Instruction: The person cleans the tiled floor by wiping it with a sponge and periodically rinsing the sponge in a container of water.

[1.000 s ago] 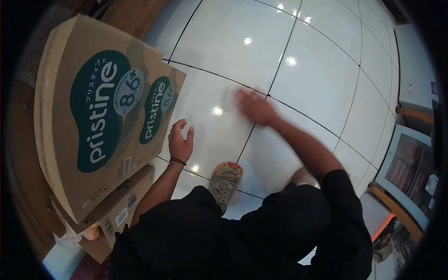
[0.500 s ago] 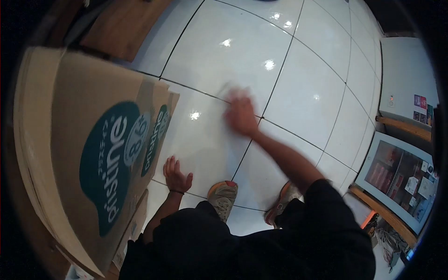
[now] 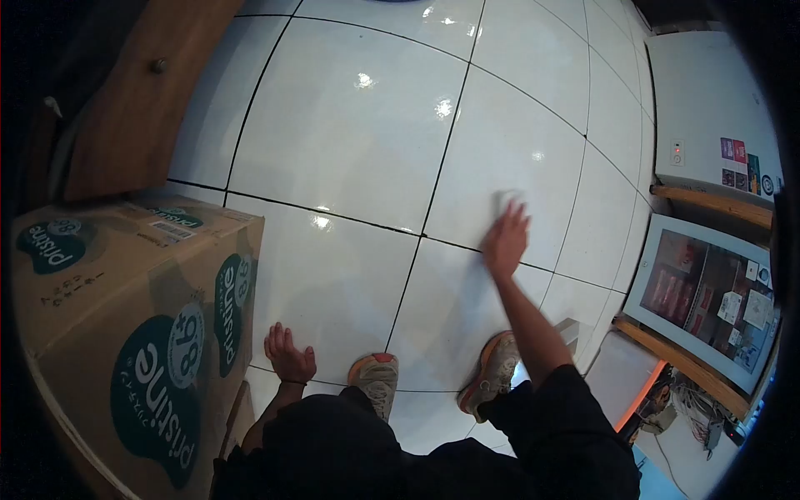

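Observation:
My left hand [image 3: 289,356] is low over the white tiled floor [image 3: 350,108], between the cardboard box and my left shoe [image 3: 375,385]. Its fingers are stretched out with nothing in them. My right hand [image 3: 507,242] reaches forward and to the right, low at the floor, with its fingers extended and slightly apart. A small pale patch [image 3: 506,197] shows just beyond its fingertips; it is too faint to tell whether it is a thin white thing or a reflection. My right shoe [image 3: 492,375] stands behind that arm.
A large cardboard box [image 3: 92,333] printed "pristine" stands close on my left, with a wooden panel [image 3: 154,83] beyond it. On the right are a white cabinet [image 3: 700,108], a glass-fronted display case [image 3: 696,292] and tangled cables [image 3: 700,412].
My right hand has swept to the right across the floor, its motion blur mostly gone. The view has shifted, bringing the box's top into sight. My left hand stays low beside the box.

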A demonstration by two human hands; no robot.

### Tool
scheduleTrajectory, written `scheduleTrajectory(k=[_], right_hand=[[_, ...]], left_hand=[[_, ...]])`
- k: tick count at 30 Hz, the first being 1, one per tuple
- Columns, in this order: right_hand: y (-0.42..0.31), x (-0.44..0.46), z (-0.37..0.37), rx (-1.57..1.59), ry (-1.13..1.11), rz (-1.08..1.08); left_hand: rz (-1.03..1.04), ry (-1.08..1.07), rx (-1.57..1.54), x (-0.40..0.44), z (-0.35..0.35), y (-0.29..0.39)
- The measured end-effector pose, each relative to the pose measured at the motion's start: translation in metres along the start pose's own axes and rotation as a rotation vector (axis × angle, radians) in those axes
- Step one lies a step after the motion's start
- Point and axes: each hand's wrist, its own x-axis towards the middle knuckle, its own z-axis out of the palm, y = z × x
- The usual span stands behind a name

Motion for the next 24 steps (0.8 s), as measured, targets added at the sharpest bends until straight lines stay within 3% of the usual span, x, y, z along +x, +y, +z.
scheduleTrajectory(k=[2,4,5,8,10,12,18,20,23,24], right_hand=[[0.029,0.064,0.018,0.013,-0.029,0.247],[0.053,0.120,0.058,0.033,0.127,0.096],[0.028,0.143,0.051,0.017,0.063,0.197],[-0.043,0.166,0.052,0.061,0.145,-0.038],[-0.106,0.136,0.037,0.163,0.160,-0.271],[-0.166,0.080,0.021,0.241,0.083,-0.294],[-0.273,-0.116,-0.027,0.610,-0.422,-0.758],[-0.294,-0.183,-0.018,0.769,-0.456,-0.879],[-0.296,-0.198,-0.049,0.868,-0.673,-0.847],[-0.294,-0.191,-0.055,0.901,-0.695,-0.753]], left_hand=[[0.021,0.001,0.023,0.000,0.002,-0.001],[0.029,-0.009,0.043,-0.001,0.002,-0.002],[0.036,-0.014,0.054,0.000,0.002,-0.002],[0.038,-0.017,0.047,0.001,0.001,-0.001],[0.046,-0.032,0.034,0.001,0.000,-0.002],[0.042,-0.043,0.027,0.000,-0.001,0.000],[0.013,0.007,0.027,-0.003,-0.001,0.000],[0.001,0.039,0.033,0.000,-0.001,0.003],[-0.218,-0.490,0.129,0.022,-0.007,0.015],[-0.194,-0.507,0.171,0.012,-0.001,0.008]])
